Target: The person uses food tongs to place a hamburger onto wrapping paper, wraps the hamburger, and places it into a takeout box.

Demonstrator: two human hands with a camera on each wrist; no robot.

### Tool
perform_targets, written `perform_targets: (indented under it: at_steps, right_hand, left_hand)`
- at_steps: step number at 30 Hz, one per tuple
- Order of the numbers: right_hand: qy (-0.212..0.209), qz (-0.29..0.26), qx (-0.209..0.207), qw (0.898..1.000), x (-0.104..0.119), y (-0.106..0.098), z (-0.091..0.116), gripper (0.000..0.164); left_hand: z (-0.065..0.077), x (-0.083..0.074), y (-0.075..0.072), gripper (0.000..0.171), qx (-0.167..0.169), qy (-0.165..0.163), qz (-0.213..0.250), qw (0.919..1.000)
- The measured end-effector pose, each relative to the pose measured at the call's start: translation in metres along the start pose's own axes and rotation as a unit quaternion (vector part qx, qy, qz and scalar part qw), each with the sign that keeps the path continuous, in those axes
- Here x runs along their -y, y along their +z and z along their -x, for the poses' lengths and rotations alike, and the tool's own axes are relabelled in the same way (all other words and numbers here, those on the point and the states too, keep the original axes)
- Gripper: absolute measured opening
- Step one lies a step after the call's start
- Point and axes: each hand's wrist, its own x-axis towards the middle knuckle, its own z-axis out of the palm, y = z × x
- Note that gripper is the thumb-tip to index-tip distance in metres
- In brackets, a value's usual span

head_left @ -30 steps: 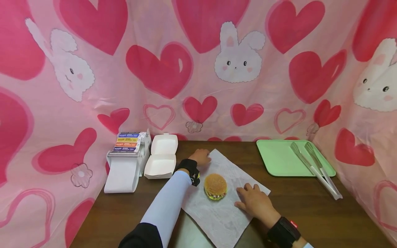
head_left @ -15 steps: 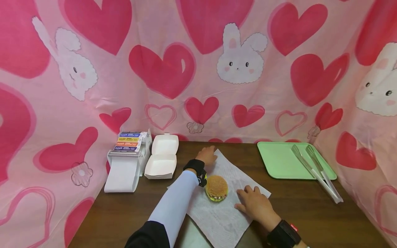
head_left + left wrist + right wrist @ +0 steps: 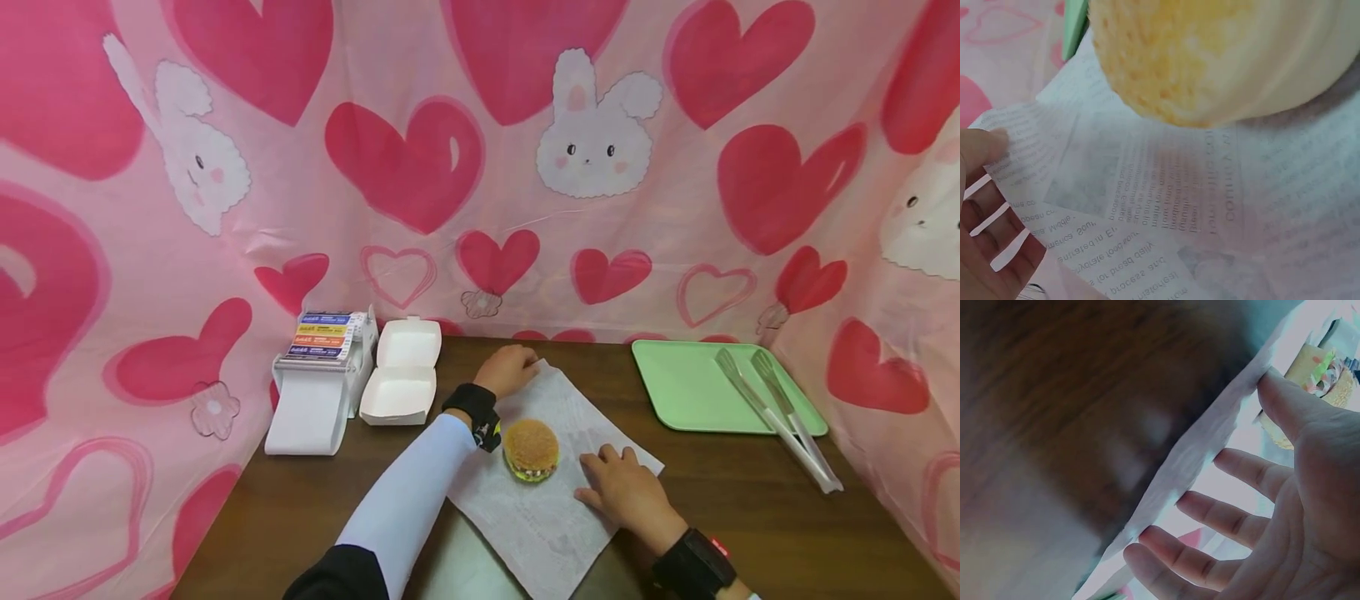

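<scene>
A burger (image 3: 531, 450) with a seeded bun sits on a sheet of printed wrapping paper (image 3: 551, 529), which lies cornerwise on the table. My left hand (image 3: 508, 371) is at the paper's far corner. In the left wrist view its thumb (image 3: 986, 149) lies over the paper's edge and the fingers are beneath, so it pinches the sheet. To the right of the burger, my right hand (image 3: 630, 496) rests on the paper with fingers spread. The right wrist view shows those fingertips (image 3: 1194, 503) touching the sheet.
Left of the paper stand an open white burger box (image 3: 397, 392) and a dispenser (image 3: 318, 358) with a white strip hanging from it. At the right, tongs (image 3: 780, 421) lie across a green tray (image 3: 667, 392). A pale flat surface (image 3: 465, 554) shows under the paper.
My left hand has slid right and slightly farther along to the paper's far corner, where it grips the edge. The right hand has stayed in place on the sheet.
</scene>
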Motion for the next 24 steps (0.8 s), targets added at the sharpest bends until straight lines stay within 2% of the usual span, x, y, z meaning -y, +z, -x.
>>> perform_targets:
  at_steps: [3, 8, 14, 19, 24]
  right_hand:
    - [0.002, 0.005, 0.002, 1.000, -0.001, 0.000, -0.001, 0.058]
    - [-0.001, 0.008, -0.010, 1.000, -0.001, 0.002, -0.001, 0.058]
    - [-0.003, 0.000, -0.014, 1.000, 0.000, -0.002, 0.000, 0.057]
    - [-0.006, 0.001, -0.015, 1.000, -0.001, -0.003, 0.000, 0.057]
    - [-0.008, 0.002, -0.016, 1.000, -0.002, -0.002, 0.000, 0.057]
  left_hand:
    - [0.007, -0.009, -0.008, 0.021, -0.001, 0.015, 0.009, 0.9998]
    - [0.028, -0.024, -0.019, 0.017, 0.000, 0.043, 0.013, 0.9990]
    - [0.060, -0.035, -0.023, 0.013, 0.006, 0.106, -0.007, 0.9944]
    - [0.085, -0.039, -0.020, 0.010, 0.003, 0.177, -0.062, 0.9822]
    - [0.107, -0.036, -0.015, 0.008, -0.002, 0.242, -0.108, 0.9642]
